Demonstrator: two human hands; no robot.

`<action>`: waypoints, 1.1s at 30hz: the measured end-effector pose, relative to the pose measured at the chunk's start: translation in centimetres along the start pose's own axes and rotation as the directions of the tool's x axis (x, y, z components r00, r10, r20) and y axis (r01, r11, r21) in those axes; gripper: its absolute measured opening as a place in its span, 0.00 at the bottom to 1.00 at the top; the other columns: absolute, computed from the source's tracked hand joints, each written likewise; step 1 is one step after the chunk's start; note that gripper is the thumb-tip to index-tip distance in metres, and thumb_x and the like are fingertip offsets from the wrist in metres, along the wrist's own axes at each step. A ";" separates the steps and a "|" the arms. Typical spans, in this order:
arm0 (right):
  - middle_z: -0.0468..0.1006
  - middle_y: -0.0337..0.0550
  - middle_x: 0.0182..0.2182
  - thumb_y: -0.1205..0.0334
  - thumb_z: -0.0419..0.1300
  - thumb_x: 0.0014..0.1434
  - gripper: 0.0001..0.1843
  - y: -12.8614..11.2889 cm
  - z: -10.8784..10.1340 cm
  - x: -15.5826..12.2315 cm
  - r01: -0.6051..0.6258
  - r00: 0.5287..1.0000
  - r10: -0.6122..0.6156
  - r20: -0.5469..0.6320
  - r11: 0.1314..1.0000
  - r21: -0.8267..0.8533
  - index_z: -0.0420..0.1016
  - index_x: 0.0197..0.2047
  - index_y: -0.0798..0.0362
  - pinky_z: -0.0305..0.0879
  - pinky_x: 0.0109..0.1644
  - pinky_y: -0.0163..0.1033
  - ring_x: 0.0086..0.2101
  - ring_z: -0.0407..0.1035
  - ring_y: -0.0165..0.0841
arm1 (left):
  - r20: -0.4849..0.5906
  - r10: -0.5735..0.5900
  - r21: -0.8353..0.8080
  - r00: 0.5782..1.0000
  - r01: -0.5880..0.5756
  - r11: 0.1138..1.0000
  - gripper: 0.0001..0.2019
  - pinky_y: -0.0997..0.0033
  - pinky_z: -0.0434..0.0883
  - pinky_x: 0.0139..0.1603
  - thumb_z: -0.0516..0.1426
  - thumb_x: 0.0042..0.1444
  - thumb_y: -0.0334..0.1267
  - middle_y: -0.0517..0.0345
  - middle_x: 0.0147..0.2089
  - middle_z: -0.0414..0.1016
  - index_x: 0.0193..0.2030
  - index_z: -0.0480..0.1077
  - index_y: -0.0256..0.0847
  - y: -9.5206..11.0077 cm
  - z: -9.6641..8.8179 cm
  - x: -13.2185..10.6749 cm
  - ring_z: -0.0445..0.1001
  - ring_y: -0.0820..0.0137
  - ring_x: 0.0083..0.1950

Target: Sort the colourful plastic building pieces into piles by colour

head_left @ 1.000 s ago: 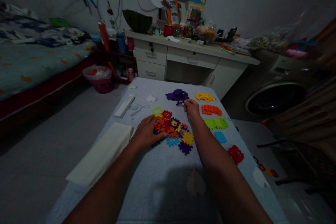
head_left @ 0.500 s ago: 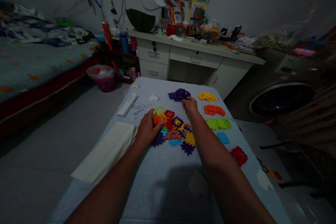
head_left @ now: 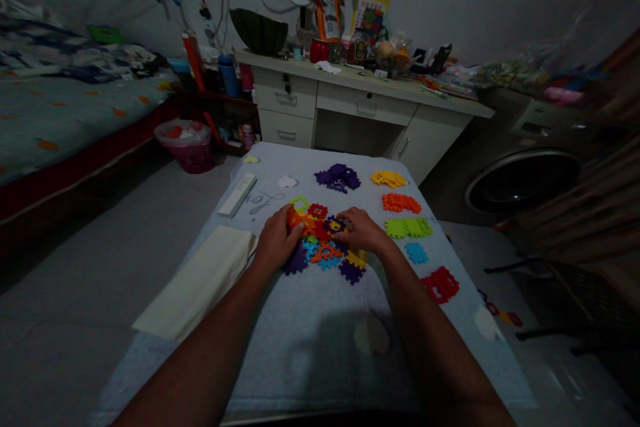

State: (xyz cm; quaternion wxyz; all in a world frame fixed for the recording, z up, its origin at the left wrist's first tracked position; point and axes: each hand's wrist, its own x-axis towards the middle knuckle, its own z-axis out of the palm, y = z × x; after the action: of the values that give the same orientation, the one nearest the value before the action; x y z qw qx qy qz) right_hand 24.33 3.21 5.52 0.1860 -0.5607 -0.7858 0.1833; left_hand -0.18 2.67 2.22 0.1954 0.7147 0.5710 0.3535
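A mixed heap of colourful interlocking plastic tiles (head_left: pixel 324 250) lies in the middle of a light blue cloth-covered table (head_left: pixel 310 340). My left hand (head_left: pixel 277 240) rests on the heap's left side, fingers curled on an orange tile. My right hand (head_left: pixel 363 232) lies on the heap's right side, fingertips pinched on a purple tile. Sorted piles sit beyond and to the right: purple (head_left: pixel 339 177), yellow (head_left: pixel 389 179), orange (head_left: pixel 401 203), green (head_left: pixel 409 227), blue (head_left: pixel 416 253) and red (head_left: pixel 440 283).
A folded cream cloth (head_left: pixel 200 280) lies at the table's left edge, a white remote-like bar (head_left: pixel 237 195) further back. A cluttered white desk (head_left: pixel 360 103) stands behind, a bed (head_left: pixel 60 127) at left, a washing machine (head_left: pixel 525 180) at right, a pink bin (head_left: pixel 187 145) on the floor.
My right hand came back from the purple pile to the mixed heap. My left hand shifted slightly along the heap's left side.
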 end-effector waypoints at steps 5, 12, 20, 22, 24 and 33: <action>0.77 0.49 0.43 0.59 0.68 0.54 0.19 -0.8 1.0 -0.5 0.002 1.000 -0.002 -0.015 0.999 -0.047 0.77 0.49 0.55 0.62 0.52 0.42 0.44 0.69 0.38 | -0.026 0.020 -0.078 0.999 -0.022 0.997 0.28 0.51 0.67 0.62 0.54 0.59 0.47 0.42 0.62 0.69 0.64 0.62 0.37 -0.1 0.1 -0.1 0.69 0.55 0.61; 0.79 0.43 0.37 0.64 0.57 0.62 0.09 -1.2 -0.1 -1.4 -0.065 0.998 0.068 -0.012 0.986 0.151 0.78 0.43 0.53 0.63 0.44 0.37 0.39 0.71 0.34 | -0.022 -0.007 -0.088 1.000 0.005 0.996 0.26 0.53 0.68 0.59 0.55 0.58 0.47 0.45 0.59 0.72 0.61 0.64 0.39 -0.1 0.3 0.0 0.72 0.56 0.57; 0.76 0.46 0.36 0.63 0.53 0.64 0.13 0.7 -0.4 -1.2 -0.004 0.970 0.043 -0.239 0.987 0.161 0.80 0.39 0.53 0.62 0.48 0.39 0.41 0.69 0.35 | -0.073 0.012 0.108 0.997 -0.004 0.994 0.23 0.48 0.61 0.65 0.54 0.58 0.49 0.45 0.62 0.69 0.58 0.67 0.42 -1.2 1.1 0.0 0.65 0.52 0.64; 0.77 0.45 0.35 0.62 0.54 0.63 0.12 1.2 -0.7 -1.3 -0.021 0.964 0.075 -0.255 0.978 0.207 0.79 0.39 0.53 0.63 0.47 0.39 0.39 0.69 0.35 | -0.047 0.014 0.094 0.999 -0.010 0.996 0.25 0.49 0.62 0.64 0.53 0.59 0.50 0.43 0.62 0.69 0.60 0.65 0.39 -1.3 1.2 0.0 0.66 0.52 0.64; 0.77 0.43 0.34 0.61 0.55 0.61 0.11 1.6 -1.1 -1.5 -0.044 0.958 0.122 -0.260 0.956 0.289 0.79 0.40 0.53 0.63 0.43 0.38 0.36 0.69 0.34 | 0.014 0.024 0.086 1.000 -0.025 0.996 0.26 0.48 0.62 0.64 0.52 0.60 0.52 0.42 0.60 0.71 0.60 0.65 0.37 -1.3 1.2 0.0 0.68 0.52 0.62; 0.73 0.37 0.26 0.56 0.59 0.53 0.09 3.9 -5.0 -4.3 -0.116 0.935 0.245 -0.257 0.896 0.429 0.74 0.35 0.52 0.60 0.34 0.36 0.28 0.66 0.31 | 0.086 0.114 0.090 0.990 -0.122 0.989 0.29 0.49 0.63 0.62 0.53 0.59 0.56 0.41 0.58 0.73 0.59 0.67 0.36 -1.1 0.8 -0.1 0.70 0.52 0.59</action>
State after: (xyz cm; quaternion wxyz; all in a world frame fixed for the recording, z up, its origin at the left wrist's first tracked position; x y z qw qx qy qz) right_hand 31.31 0.70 7.55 0.3993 -0.6023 -0.6360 0.2707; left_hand -0.38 2.97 0.92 0.1628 0.7693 0.5356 0.3080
